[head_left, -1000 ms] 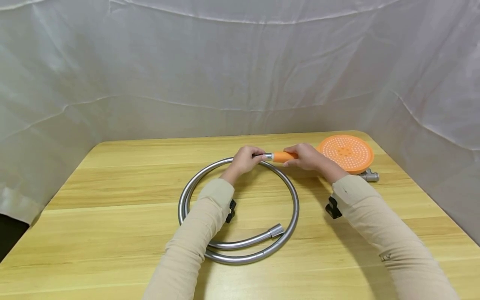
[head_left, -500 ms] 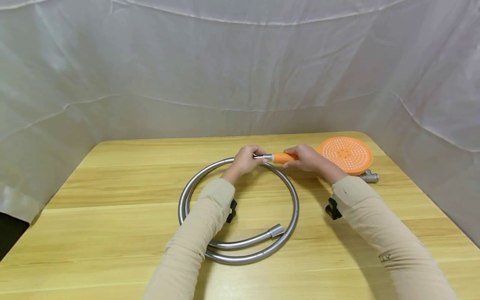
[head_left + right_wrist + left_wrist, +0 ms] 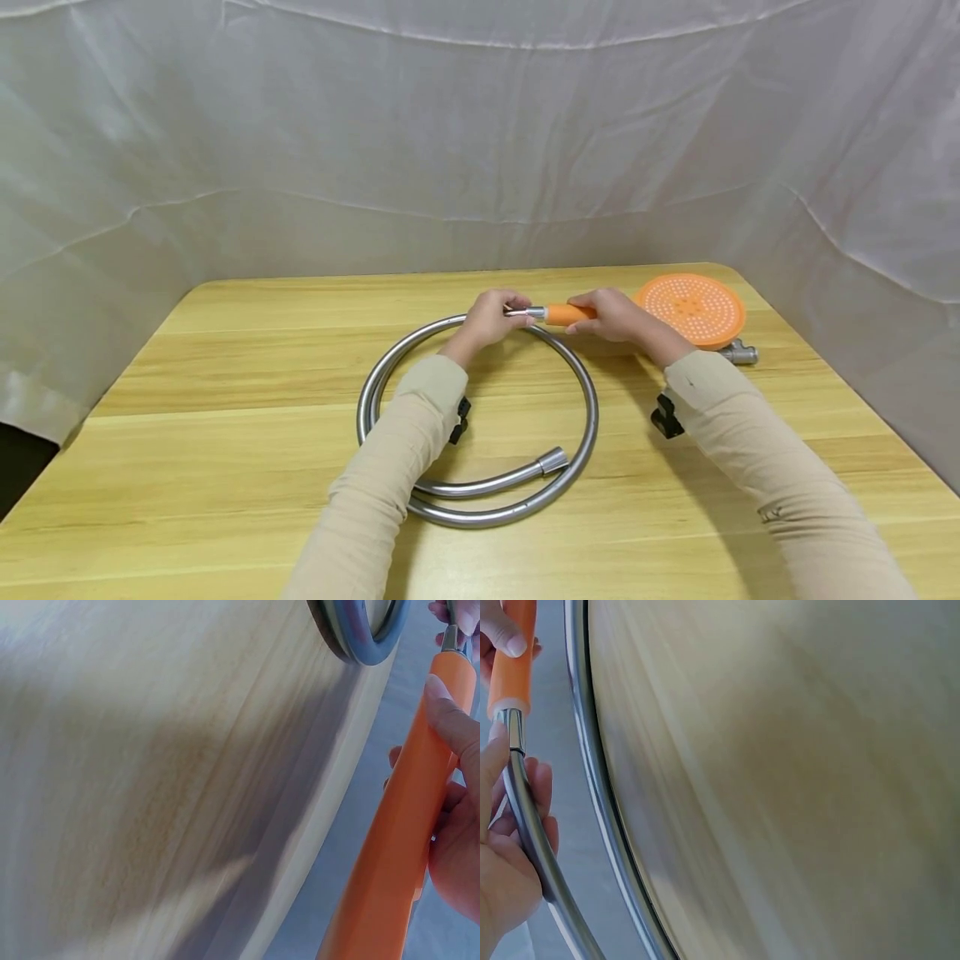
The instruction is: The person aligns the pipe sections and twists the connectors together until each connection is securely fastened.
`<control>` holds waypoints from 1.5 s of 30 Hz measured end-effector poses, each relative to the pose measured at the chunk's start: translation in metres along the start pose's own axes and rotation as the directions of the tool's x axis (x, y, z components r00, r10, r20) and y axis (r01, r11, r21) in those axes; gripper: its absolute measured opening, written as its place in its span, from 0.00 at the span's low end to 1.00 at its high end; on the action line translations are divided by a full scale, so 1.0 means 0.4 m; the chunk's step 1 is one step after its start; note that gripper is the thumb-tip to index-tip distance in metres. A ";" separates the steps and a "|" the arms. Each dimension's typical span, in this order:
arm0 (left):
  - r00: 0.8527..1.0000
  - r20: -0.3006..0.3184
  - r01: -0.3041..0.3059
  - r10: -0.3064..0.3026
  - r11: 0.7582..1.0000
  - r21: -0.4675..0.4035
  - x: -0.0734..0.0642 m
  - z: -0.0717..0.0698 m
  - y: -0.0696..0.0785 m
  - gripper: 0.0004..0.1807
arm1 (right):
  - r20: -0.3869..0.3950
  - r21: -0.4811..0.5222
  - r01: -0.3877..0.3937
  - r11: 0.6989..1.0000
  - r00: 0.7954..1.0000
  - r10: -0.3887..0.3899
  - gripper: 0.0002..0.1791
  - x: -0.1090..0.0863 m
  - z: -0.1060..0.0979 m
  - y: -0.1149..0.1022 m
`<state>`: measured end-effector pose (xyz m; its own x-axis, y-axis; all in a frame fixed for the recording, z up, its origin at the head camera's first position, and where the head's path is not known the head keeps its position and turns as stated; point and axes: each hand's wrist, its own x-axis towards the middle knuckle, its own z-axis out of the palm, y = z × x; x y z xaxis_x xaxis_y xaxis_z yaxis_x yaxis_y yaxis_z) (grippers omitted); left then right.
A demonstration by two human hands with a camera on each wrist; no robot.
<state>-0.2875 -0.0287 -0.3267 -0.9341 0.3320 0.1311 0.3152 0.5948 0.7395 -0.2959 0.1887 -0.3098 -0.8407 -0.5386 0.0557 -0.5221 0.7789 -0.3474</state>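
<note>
The left hand (image 3: 491, 321) pinches the metal collar (image 3: 536, 314) at one end of the hose (image 3: 592, 408), thumb on one side and fingers on the other, right where it meets the orange handle (image 3: 568, 314). The right hand (image 3: 617, 317) is wrapped round that handle, thumb along it. Beyond the right wrist is the shower head's round orange face (image 3: 690, 310), turned upward, with a grey metal fitting (image 3: 742, 353) partly under its near edge. The hose loops widely beneath the left forearm, its flared free end (image 3: 553, 461) lying at the coil's near right. All this is on or over a pale yellow wood-grain table (image 3: 225, 367) with rounded far corners and soft arm shadows. Creased whitish cloth (image 3: 480, 150) hangs behind and along both sides, with a dark patch (image 3: 22, 467) showing below it at far left.
</note>
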 end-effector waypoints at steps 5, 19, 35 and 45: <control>1.000 0.024 -0.021 0.020 0.999 0.042 0.001 0.001 -0.004 0.14 | 0.004 -0.003 -0.004 1.000 1.000 0.004 0.23 0.000 -0.001 0.000; 1.000 0.019 -0.002 0.001 0.999 0.051 0.000 0.005 0.000 0.13 | -0.001 0.003 0.009 1.000 1.000 -0.009 0.18 -0.007 0.002 -0.008; 0.998 -0.015 0.056 -0.056 0.998 -0.005 -0.006 0.002 0.004 0.11 | -0.007 -0.011 0.020 1.000 1.000 -0.020 0.13 0.002 0.001 -0.009; 1.000 -0.017 0.024 -0.025 0.999 -0.024 -0.004 0.002 0.000 0.16 | 0.009 -0.013 0.003 1.000 1.000 -0.003 0.17 0.002 -0.004 -0.009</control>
<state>-0.2859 -0.0285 -0.3274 -0.9444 0.3046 0.1239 0.2882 0.5850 0.7581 -0.2949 0.1860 -0.3069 -0.8377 -0.5440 0.0483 -0.5266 0.7812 -0.3353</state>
